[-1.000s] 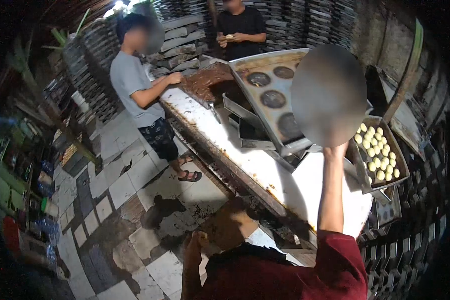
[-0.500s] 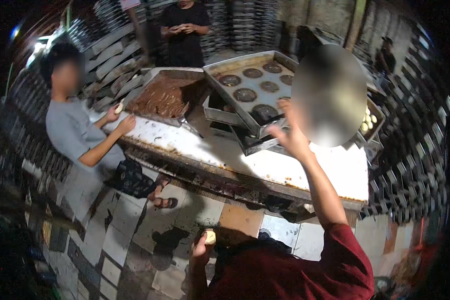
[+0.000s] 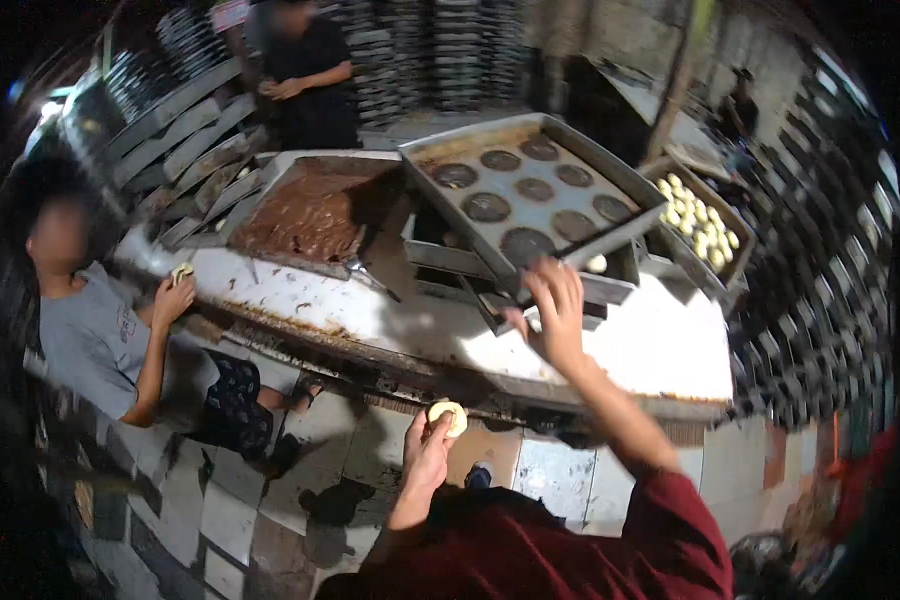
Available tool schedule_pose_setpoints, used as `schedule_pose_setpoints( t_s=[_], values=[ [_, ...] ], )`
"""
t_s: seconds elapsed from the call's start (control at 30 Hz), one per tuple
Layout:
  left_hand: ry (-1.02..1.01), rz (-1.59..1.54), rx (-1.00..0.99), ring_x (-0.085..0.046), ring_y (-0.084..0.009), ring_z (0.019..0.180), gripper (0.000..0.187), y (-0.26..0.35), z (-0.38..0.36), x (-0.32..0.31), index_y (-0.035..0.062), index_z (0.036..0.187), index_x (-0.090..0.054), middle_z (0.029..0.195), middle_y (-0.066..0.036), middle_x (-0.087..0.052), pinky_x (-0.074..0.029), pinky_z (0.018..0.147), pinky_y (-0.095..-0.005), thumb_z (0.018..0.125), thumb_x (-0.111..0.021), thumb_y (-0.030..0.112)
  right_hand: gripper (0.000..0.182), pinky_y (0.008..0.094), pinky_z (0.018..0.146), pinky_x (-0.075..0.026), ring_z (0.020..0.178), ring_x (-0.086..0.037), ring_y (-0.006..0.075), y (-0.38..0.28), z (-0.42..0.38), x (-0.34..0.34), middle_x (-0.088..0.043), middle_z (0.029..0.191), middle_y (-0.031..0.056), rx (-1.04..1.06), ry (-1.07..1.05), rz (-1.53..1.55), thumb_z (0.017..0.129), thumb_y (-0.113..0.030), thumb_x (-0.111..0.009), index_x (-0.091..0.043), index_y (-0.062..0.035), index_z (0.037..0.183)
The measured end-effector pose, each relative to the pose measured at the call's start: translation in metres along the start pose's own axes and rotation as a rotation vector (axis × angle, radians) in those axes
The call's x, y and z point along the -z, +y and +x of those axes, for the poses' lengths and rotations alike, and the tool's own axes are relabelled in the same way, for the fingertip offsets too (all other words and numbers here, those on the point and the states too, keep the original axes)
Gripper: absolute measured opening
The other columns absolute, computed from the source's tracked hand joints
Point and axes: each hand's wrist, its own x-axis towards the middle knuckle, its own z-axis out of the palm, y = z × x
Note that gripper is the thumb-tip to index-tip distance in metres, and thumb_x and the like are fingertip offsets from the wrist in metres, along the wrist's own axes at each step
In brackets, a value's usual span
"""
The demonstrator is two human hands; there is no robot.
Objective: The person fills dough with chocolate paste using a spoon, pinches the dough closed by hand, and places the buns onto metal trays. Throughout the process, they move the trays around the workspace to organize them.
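My left hand (image 3: 426,457) holds a round pale dough piece (image 3: 448,419), its thumb pressed onto the face of it, in front of the table's near edge. My right hand (image 3: 553,312) is raised over the white tabletop (image 3: 640,335) with its fingers apart and nothing visible in it, by the near corner of a tilted metal tray (image 3: 480,245). Several dark round patches mark the tray's floor. Left of this tray, a wide pan of brown filling (image 3: 300,215) has a metal tool (image 3: 370,276) at its near right corner.
At the left, a person in a grey shirt (image 3: 100,330) holds a pale dough piece (image 3: 182,272). Another person in black (image 3: 310,80) stands behind the table. A tray of pale dough balls (image 3: 698,222) is at the right. Stacked metal trays (image 3: 475,60) line the background.
My left hand has risen with the dough, whose face now shows. My right hand has come down and left. The view has shifted, and the dough ball tray shows more fully.
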Motion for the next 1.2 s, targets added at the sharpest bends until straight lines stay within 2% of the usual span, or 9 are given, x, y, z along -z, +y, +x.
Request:
schedule_pose_setpoints(
  t_s=[0.13, 0.27, 0.4, 0.6, 0.67, 0.73, 0.87, 1.03, 1.2],
  values=[
    [0.117, 0.111, -0.037, -0.056, -0.0130, 0.094, 0.025, -0.003, 0.016, 0.000, 0.0007, 0.111, -0.052, 0.099, -0.006, -0.057, -0.046, 0.085, -0.0262, 0.087, -0.055, 0.008, 0.027, 0.0428, 0.081, -0.041, 0.090, -0.053, 0.0338, -0.076, -0.040, -0.022, -0.056, 0.094, 0.0178, -0.039, -0.054, 0.705, 0.088, -0.024, -0.049, -0.055, 0.0018, 0.087],
    [0.057, -0.032, -0.046, -0.051, -0.0182, 0.109, 0.030, -0.004, 0.022, 0.005, -0.0019, 0.117, -0.049, 0.112, -0.011, -0.056, -0.040, 0.093, -0.0333, 0.089, -0.044, 0.010, 0.050, 0.0355, 0.081, -0.042, 0.085, -0.057, 0.0239, -0.116, -0.053, -0.088, -0.062, 0.088, 0.0139, -0.923, -0.241, 1.150, 0.099, -0.031, -0.022, -0.058, 0.0039, 0.091],
    [-0.235, -0.511, 0.056, -0.049, -0.0283, 0.115, 0.050, 0.050, 0.039, 0.054, -0.0078, 0.120, -0.044, 0.122, -0.017, -0.053, -0.033, 0.102, -0.0402, 0.083, -0.044, 0.025, 0.049, 0.0283, 0.076, -0.043, 0.081, -0.056, 0.0151, -0.109, -0.017, -0.135, -0.061, 0.084, 0.0093, -1.548, -0.748, 1.916, 0.097, -0.041, -0.033, -0.058, 0.0014, 0.094],
    [0.077, -0.260, -0.012, -0.045, -0.0267, 0.119, 0.044, 0.105, 0.098, 0.107, -0.0049, 0.124, -0.041, 0.124, -0.017, -0.051, -0.031, 0.106, -0.0422, 0.091, -0.042, 0.024, 0.032, 0.0377, 0.081, -0.041, 0.088, -0.053, 0.0366, -0.115, 0.022, -0.288, -0.053, 0.101, 0.0236, -0.450, -0.250, 0.452, 0.083, -0.019, -0.063, -0.049, 0.0039, 0.101],
    [0.042, -0.274, -0.021, -0.048, -0.0243, 0.117, 0.039, 0.108, 0.131, 0.139, -0.0026, 0.123, -0.043, 0.123, -0.014, -0.052, -0.036, 0.103, -0.0405, 0.092, -0.046, 0.022, 0.033, 0.0384, 0.081, -0.040, 0.092, -0.050, 0.0397, -0.121, 0.011, -0.331, -0.048, 0.103, 0.0250, -0.603, -0.372, 0.454, 0.080, -0.014, -0.065, -0.048, 0.0040, 0.103],
    [0.247, -0.152, -0.117, -0.051, -0.0233, 0.113, 0.039, 0.124, 0.168, 0.159, -0.0008, 0.122, -0.045, 0.120, -0.012, -0.055, -0.040, 0.099, -0.0391, 0.091, -0.050, 0.023, 0.034, 0.0396, 0.082, -0.040, 0.090, -0.048, 0.0428, -0.118, 0.001, -0.356, -0.047, 0.102, 0.0253, -1.381, 0.040, 1.352, 0.079, -0.011, -0.064, -0.048, 0.0039, 0.104],
    [0.221, -0.275, 0.016, -0.058, -0.0235, 0.101, 0.032, 0.130, 0.227, 0.199, 0.0031, 0.113, -0.055, 0.106, -0.010, -0.060, -0.050, 0.085, -0.0411, 0.083, -0.062, 0.010, 0.050, 0.0443, 0.075, -0.042, 0.091, -0.049, 0.0416, -0.165, 0.026, -0.340, -0.046, 0.100, 0.0276, -0.602, -0.321, 0.228, 0.083, -0.018, -0.064, -0.037, 0.0081, 0.117],
    [0.230, -0.272, -0.013, -0.056, -0.0232, 0.101, 0.033, 0.167, 0.257, 0.207, 0.0063, 0.116, -0.049, 0.110, -0.009, -0.054, -0.051, 0.082, -0.0405, 0.085, -0.059, 0.009, 0.043, 0.0404, 0.072, -0.043, 0.081, -0.049, 0.0281, -0.182, 0.006, -0.377, -0.048, 0.101, 0.0216, -1.130, -0.224, 0.644, 0.084, -0.015, -0.061, -0.041, 0.0073, 0.114],
    [0.252, -0.198, 0.126, -0.055, -0.0223, 0.101, 0.028, 0.180, 0.276, 0.228, 0.0059, 0.113, -0.050, 0.108, -0.008, -0.054, -0.050, 0.083, -0.0393, 0.086, -0.057, 0.009, 0.043, 0.0344, 0.061, -0.050, 0.074, -0.057, 0.0217, -0.175, 0.065, -0.335, -0.058, 0.094, 0.0150, -0.630, -0.370, 0.336, 0.081, 0.005, -0.047, -0.048, -0.0004, 0.123]
  ],
)
